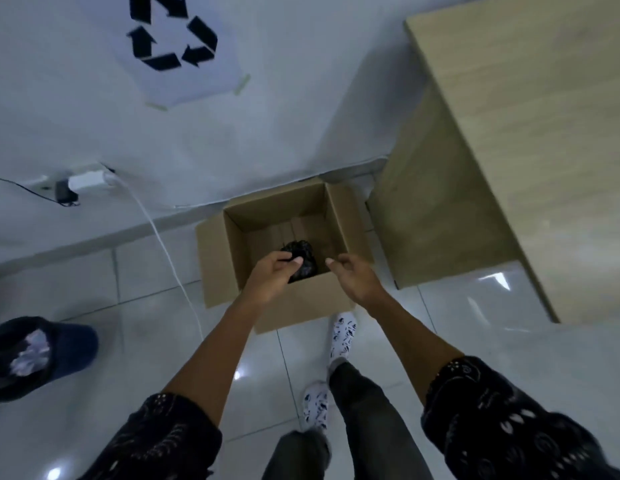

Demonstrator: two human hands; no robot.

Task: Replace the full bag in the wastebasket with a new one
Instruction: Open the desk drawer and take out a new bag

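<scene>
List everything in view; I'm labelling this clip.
cardboard box: one, brown, open, on floor by wall
bag bundle: one, black, inside the box
wastebasket: one, dark blue, on floor, far left
full bag: one, black, in the wastebasket
recycling sign: one, white with black arrows, taped to wall
charger: one, white, plugged in at wall, left
adapter: one, black, beside charger
desk: one, light wood, right
left hand: one, pinches the bag bundle
right hand: one, open, above the box
feet: two, white patterned socks, on tiled floor
</scene>
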